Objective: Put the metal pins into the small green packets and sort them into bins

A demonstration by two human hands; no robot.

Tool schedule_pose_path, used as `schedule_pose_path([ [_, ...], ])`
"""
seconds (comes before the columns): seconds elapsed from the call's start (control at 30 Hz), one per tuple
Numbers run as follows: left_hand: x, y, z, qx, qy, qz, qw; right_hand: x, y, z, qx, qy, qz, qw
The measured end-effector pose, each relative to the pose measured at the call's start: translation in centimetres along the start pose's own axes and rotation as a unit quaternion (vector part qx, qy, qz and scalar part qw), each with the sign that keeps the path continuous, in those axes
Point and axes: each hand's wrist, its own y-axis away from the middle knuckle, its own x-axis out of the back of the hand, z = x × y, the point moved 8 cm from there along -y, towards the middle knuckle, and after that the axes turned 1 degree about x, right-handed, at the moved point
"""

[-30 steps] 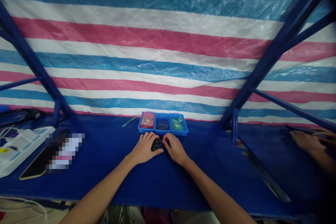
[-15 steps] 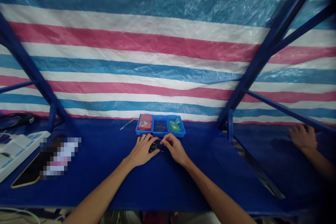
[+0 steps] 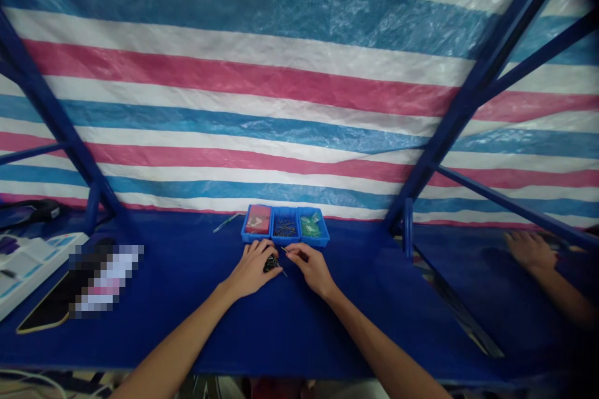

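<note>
My left hand (image 3: 253, 269) rests on the blue table, its fingers curled around a small dark cluster of thin metal pieces (image 3: 271, 263). One thin piece sticks out past the thumb. Close by on the right, my right hand (image 3: 312, 269) pinches a slim pin-like metal piece (image 3: 283, 249) between thumb and forefinger; its exact kind is too small to make out. Just beyond both hands stand joined blue bins: the left bin (image 3: 256, 238) holds a red item with pale bits, the middle bin (image 3: 285, 240) loose screw-like pieces, the right bin (image 3: 314, 242) green pieces.
A thin clear stick (image 3: 226, 222) lies left of the bins. Farther left are a phone-like dark slab (image 3: 51, 305), partly pixelated, and a white power strip (image 3: 32, 268). Blue metal frame legs (image 3: 433, 143) rise on both sides. Another person's hand (image 3: 531, 250) is at the right.
My right hand has shifted slightly, and the thin piece in its fingertips now points toward the left hand. The other person's hand at the right has moved a little left.
</note>
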Motion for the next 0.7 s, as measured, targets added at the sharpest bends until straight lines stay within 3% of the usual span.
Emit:
schedule_pose_path([
  [0.43,0.0,-0.1,0.0,0.002,-0.001,-0.012,1.000,1.1,0.7,-3.3,0.109,0.147,0.072,0.981],
  [0.57,0.1,-0.1,0.2,0.001,0.003,-0.013,1.000,1.5,0.7,-3.5,0.096,0.132,0.092,0.982],
  [0.7,0.2,-0.2,0.3,0.002,0.002,-0.012,1.000,1.6,0.2,-2.0,0.028,0.013,0.094,0.995],
])
